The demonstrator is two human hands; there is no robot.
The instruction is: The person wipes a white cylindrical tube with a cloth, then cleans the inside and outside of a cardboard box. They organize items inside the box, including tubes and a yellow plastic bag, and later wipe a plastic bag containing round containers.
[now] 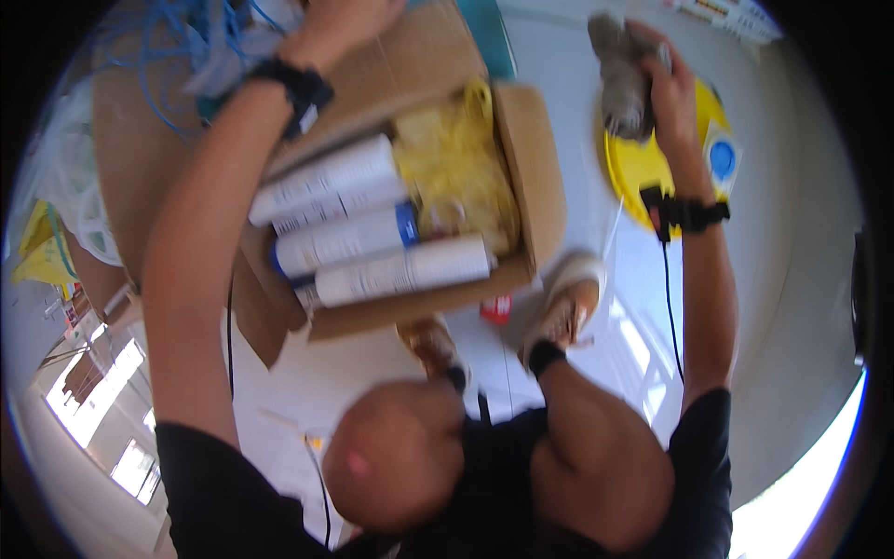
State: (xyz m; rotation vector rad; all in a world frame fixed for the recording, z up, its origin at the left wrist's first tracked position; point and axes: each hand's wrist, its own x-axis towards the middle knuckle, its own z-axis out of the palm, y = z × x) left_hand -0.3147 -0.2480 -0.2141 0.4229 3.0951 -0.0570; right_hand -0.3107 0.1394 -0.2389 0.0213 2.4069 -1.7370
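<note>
My right hand point(672, 94) is raised at the upper right, gripping a grey bundle point(624, 87) that looks like rolled cloth; blur hides its detail. At the top edge my left hand point(349, 24) reaches over a flap of the cardboard box point(548, 175). Its fingers are blurred and partly out of frame, so what they touch is unclear. Inside the box lie several white cylindrical cartridges point(342, 244), some with blue ends and printed writing. A crumpled yellow plastic bag point(457, 161) fills the box's right side.
Below my right hand a round yellow object point(621, 164) sits on the tiled floor point(552, 63), beside a white card with a blue disc point(721, 159). Tangled blue cords point(174, 42) lie at upper left. A red packet point(496, 309) lies between my shoes point(569, 297).
</note>
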